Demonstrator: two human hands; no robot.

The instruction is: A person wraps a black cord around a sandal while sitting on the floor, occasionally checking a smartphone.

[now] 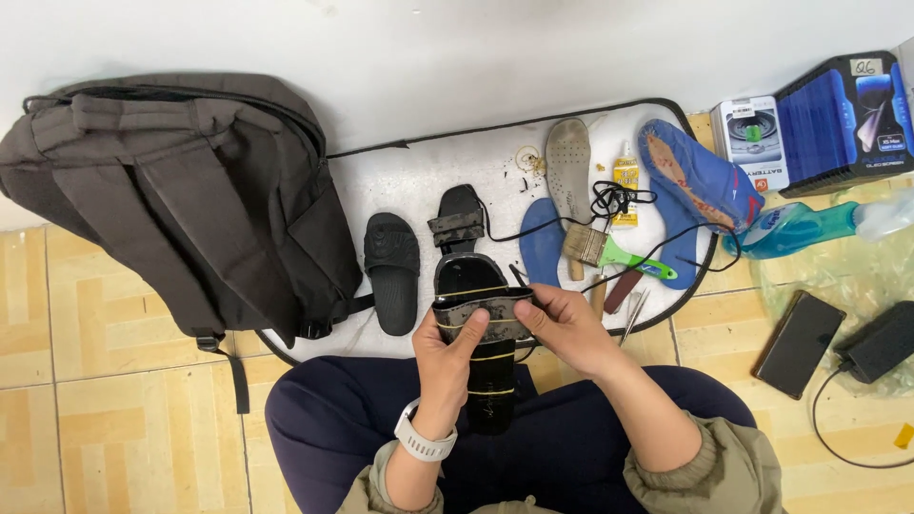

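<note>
Black sandal in both hands, strap bound down with elastic bands

Dark grey backpack (181, 200) lies at the left on the tiled floor (124, 381); beside it a white mat (419, 167) carries a black slide (391, 271), a second sandal (461, 221), insoles, a green-handled brush (614, 252) and a small glue bottle (625, 181). Over the lap, the black sandal (481, 314) stands lengthwise, yellowish bands crossing sole and strap. Left hand (449, 357) clasps the strap from below, thumb pressed across it; right hand (566, 328) pinches the strap's right end. Judging by this, steady even pressure along the strap edge, with the bands kept flat and untwisted, would serve the bond best.
</note>
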